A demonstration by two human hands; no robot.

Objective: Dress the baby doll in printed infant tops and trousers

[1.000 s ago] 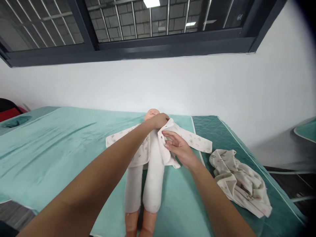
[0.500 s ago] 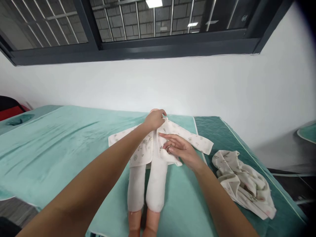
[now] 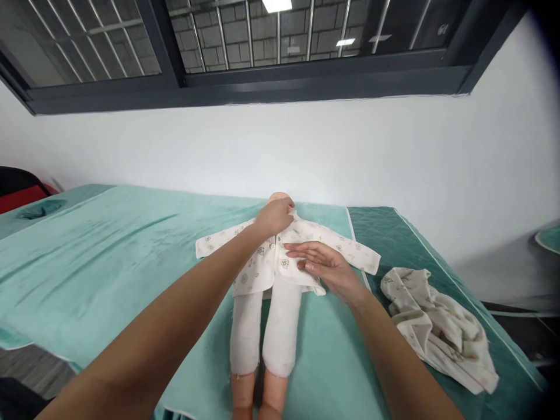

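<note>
With the jacket [image 3: 254,273] front panels meeting over the doll [image 3: 280,335] on the sheet [image 3: 131,245], the left hand [image 3: 275,217] curls at the collar, grip unclear, the right hand [image 3: 326,265] lies loosely open, and further adjustment likely requires aligned edges.

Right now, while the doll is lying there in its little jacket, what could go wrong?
The left hand is up by the collar, beside the doll's head, so a tug might pull the neckline crooked. The jacket's hem looks uneven near the right hand, so the front could end up lopsided. The right forearm is close to the crumpled cloth, so a bump might shift it.
</note>
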